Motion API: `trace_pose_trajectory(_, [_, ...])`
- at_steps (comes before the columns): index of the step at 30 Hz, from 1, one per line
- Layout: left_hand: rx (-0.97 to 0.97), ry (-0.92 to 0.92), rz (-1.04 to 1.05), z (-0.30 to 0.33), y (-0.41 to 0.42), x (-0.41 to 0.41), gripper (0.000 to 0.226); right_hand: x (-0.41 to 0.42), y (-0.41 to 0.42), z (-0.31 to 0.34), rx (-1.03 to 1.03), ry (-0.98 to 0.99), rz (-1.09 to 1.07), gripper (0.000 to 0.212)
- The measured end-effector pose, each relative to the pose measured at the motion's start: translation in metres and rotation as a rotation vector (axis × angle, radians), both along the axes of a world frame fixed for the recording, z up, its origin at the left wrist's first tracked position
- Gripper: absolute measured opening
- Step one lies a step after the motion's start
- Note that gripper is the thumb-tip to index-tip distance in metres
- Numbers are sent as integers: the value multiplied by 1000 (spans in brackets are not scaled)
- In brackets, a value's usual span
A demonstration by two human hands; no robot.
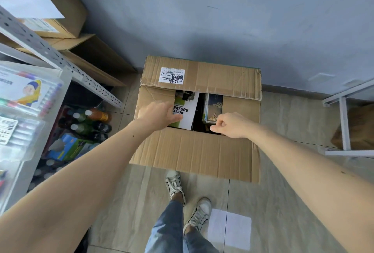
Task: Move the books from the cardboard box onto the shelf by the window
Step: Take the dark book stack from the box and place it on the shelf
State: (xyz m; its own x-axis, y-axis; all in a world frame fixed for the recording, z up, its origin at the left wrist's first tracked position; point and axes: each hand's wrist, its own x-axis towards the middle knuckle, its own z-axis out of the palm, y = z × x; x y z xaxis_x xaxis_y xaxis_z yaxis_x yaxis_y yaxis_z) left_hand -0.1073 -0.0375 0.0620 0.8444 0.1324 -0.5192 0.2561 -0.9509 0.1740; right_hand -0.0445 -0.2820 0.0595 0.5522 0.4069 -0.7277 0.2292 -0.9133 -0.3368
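A person's left hand [156,114] rests open on a white-and-green paperback book [185,111] inside the brown cardboard box [194,147] on the floor, while the right hand [228,124], fingers curled shut and empty, hovers beside a dark-covered stack of books [213,109].

Box: cardboard box [194,147] on the floor, flaps partly open.
Books: white book [187,111] and dark stack [213,107] inside.
Left hand [156,114]: on the white book.
Right hand [230,124]: curled over the opening.

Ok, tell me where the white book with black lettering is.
In the head view, the white book lies in the left half of the cardboard box opening, partly under the left hand, across a dark gap from the book stack.
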Motion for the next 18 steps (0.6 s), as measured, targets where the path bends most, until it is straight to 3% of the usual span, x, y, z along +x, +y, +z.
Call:
trace_pose_trajectory(5, [-40, 57, -43, -36, 4, 40, 76, 30, 24, -27, 93, -118, -95, 58])
trace_pose_trajectory(11, [-101, 137, -98, -85, 14, 65, 88, 55, 40, -61, 42, -151, -177, 68])
trace_pose_trajectory(15, [-81, 54, -142, -82, 20, 61, 91, 54, 43, -48, 52, -146, -190, 73])
trace_pose_trajectory(18, [-62, -17, -165, -57, 19, 60, 90, 56, 46, -29, 26, -283, -135, 78])
